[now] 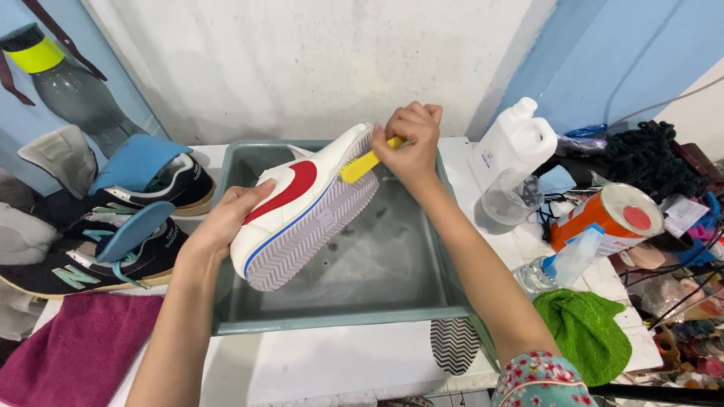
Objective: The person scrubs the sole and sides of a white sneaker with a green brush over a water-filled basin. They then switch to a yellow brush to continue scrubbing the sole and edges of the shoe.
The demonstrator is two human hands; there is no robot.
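My left hand (pixel 226 218) grips a white sneaker (pixel 313 207) with a red side mark and a blue sole line, holding it tilted on its side over a grey-green plastic basin (pixel 339 320). The ridged sole faces right and down. My right hand (pixel 411 139) is closed on a yellow brush (pixel 362 164) whose head presses against the sole edge near the sneaker's upper end. The basin holds shallow, cloudy water.
Two black sneakers (pixel 113 241) with blue insoles sit at the left, above a magenta towel (pixel 79 347). A white jug (pixel 513 143), a clear cup (pixel 509 197), an orange can (pixel 603 218), a spray bottle (pixel 558 264) and a green cloth (pixel 592 332) crowd the right. A patterned insole (pixel 455 345) lies in front of the basin.
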